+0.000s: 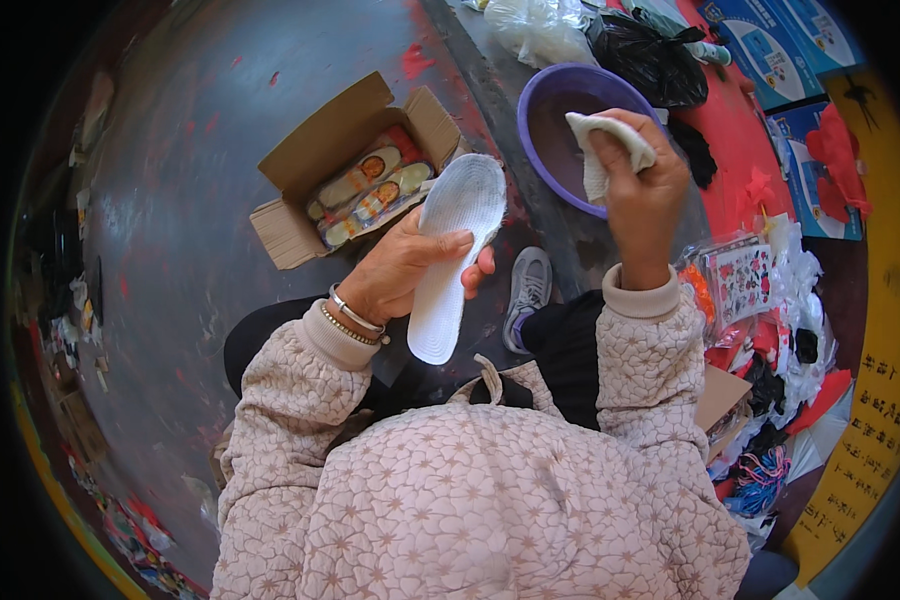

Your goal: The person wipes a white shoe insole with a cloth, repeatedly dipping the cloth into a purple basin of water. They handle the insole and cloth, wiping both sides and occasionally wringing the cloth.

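Note:
A white stitched shoe insole (457, 202) is held upright in my left hand (409, 266), the thumb lying across its narrow middle. My right hand (645, 180) pinches a folded white cloth (615, 142) between thumb and fingers. Hand and cloth are raised over the near right side of a purple plastic basin (529, 127), which holds brownish water. Just beyond my left hand stands an open cardboard box (326, 142) with several packaged insoles (375, 191) inside. Insole and cloth are apart.
White plastic bags (532, 30) and a black plastic bag (645, 60) lie behind the basin. Packets, plastic wrap (799, 285) and coloured cord (765, 480) are heaped at my right. My grey shoe (531, 289) is on the floor below the basin. Blue printed boxes (765, 52) lie at far right.

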The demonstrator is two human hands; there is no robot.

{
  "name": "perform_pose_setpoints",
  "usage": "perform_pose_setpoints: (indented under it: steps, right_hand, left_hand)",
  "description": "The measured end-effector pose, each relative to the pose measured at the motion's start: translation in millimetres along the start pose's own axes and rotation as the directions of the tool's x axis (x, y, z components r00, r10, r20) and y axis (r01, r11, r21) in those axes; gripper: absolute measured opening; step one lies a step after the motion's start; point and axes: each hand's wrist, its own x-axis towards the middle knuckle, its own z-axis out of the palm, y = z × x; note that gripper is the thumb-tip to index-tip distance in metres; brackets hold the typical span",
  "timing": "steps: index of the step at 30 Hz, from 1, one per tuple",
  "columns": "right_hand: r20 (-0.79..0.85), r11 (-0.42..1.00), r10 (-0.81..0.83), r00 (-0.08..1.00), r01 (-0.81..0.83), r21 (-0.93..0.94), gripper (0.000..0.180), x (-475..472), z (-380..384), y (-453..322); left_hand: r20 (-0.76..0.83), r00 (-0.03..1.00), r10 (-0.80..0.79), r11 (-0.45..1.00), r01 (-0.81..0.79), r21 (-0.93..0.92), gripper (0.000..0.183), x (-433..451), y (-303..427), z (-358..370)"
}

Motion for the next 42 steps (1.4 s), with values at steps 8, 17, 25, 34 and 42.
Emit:
perform_pose_setpoints:
  steps: [8,17,25,34,42]
  right_hand:
    - [0.680,0.866,-0.172,0.712,0.438,-0.240,0.018,-15,18,2]
    - [0.200,0.961,-0.031,0.979,0.084,-0.263,0.020,7,-10,10]
    - [0.533,0.767,-0.437,0.725,0.609,-0.200,0.027,-21,43,-5]
    - [-0.044,0.909,0.383,0.923,-0.368,0.195,0.010,25,-8,55]
    - [0.378,0.451,0.675,0.633,-0.760,0.467,0.015,3,8,46]
  left_hand:
    - [-0.050,0.995,0.081,0.985,-0.073,0.156,0.031,-3,-7,-3]
    - [-0.016,0.986,0.165,0.983,-0.163,0.084,0.029,-7,10,-4]
    - [-0.003,0.996,0.093,0.988,-0.092,0.128,0.030,-4,-1,3]
    - [0.058,0.996,0.068,0.998,-0.069,0.014,0.031,-11,3,0]
    - [0.031,0.996,0.082,0.997,-0.083,0.007,0.027,-12,4,5]
